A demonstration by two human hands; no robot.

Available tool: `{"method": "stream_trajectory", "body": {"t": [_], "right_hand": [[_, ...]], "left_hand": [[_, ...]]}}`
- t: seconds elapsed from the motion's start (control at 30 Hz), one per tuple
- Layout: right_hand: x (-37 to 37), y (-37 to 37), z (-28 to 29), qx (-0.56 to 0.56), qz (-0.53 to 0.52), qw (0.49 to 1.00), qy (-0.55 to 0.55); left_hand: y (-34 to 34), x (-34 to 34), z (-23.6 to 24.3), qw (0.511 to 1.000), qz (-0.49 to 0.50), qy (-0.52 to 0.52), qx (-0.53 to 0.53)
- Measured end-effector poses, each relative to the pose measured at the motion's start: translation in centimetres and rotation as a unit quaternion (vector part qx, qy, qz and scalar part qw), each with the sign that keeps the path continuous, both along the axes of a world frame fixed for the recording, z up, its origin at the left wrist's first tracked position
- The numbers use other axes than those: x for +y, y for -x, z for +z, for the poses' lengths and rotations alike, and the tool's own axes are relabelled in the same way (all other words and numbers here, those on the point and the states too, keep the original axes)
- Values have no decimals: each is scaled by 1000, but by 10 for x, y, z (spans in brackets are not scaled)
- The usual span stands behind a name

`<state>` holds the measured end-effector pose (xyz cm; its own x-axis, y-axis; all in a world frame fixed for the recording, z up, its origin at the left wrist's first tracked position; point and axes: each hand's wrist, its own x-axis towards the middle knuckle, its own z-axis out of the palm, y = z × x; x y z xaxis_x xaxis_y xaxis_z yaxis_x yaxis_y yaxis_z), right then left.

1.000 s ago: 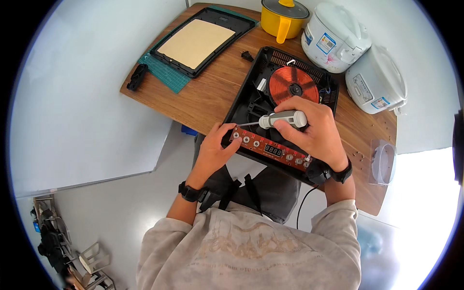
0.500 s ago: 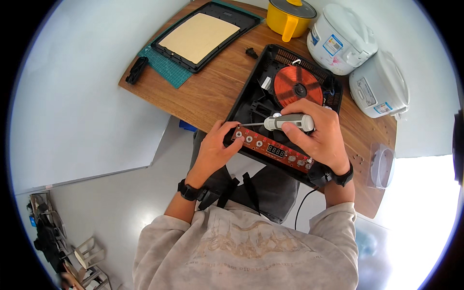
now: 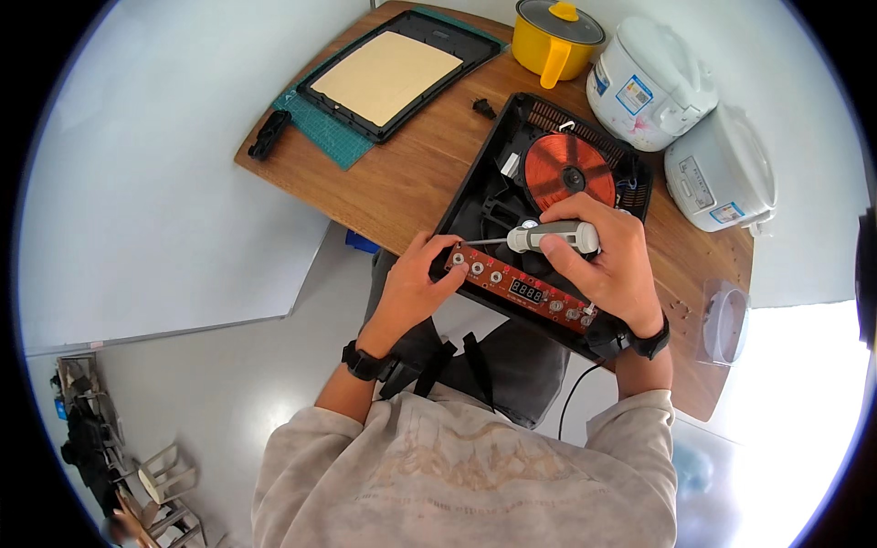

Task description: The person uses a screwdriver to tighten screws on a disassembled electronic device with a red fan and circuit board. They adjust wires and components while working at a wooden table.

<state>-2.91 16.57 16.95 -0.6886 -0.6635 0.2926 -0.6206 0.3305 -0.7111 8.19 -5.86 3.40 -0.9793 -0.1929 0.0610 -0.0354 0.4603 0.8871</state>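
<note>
My right hand (image 3: pixel 619 260) grips a grey-and-white screwdriver (image 3: pixel 539 238), which lies nearly level with its shaft pointing left. The shaft's tip reaches the left end of a red-brown circuit board (image 3: pixel 504 282) with round buttons and a small digit display. At that same end, my left hand (image 3: pixel 408 290) pinches the board between thumb and forefinger; whether the tip touches a screw there is too small to tell. The board sits along the near edge of an opened black induction cooker housing (image 3: pixel 468 187). Behind my right hand shows the copper coil (image 3: pixel 554 172) inside the housing.
A black cover panel with a beige plate (image 3: pixel 388 76) rests on a green cutting mat (image 3: pixel 322 135). Beside it lies a black cable bundle (image 3: pixel 269 134). A yellow pot (image 3: pixel 555 41) and two white rice cookers (image 3: pixel 644 87) stand behind. A clear plastic tub (image 3: pixel 726 324) is at right, near small screws.
The whole view has shifted slightly right and down. Both hands keep their holds, and the screwdriver stays at the board's left end.
</note>
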Motion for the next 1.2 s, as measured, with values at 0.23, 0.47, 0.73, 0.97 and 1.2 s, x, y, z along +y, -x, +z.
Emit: {"method": "stream_trajectory", "body": {"t": [0.23, 0.47, 0.73, 0.97, 1.2], "right_hand": [[-1, -6, -1, 9, 25, 999, 18], [-8, -15, -6, 66, 105, 991, 43], [-7, -13, -6, 73, 116, 989, 50], [-4, -16, -4, 33, 93, 994, 39], [-5, -13, -15, -12, 27, 997, 69]], "left_hand": [[1, -2, -6, 1000, -4, 7, 3], [1, -2, -7, 1000, -6, 3, 13], [0, -2, -7, 1000, -5, 14, 13], [0, -2, -1, 1000, -6, 18, -7], [0, -1, -2, 1000, -5, 13, -4]]}}
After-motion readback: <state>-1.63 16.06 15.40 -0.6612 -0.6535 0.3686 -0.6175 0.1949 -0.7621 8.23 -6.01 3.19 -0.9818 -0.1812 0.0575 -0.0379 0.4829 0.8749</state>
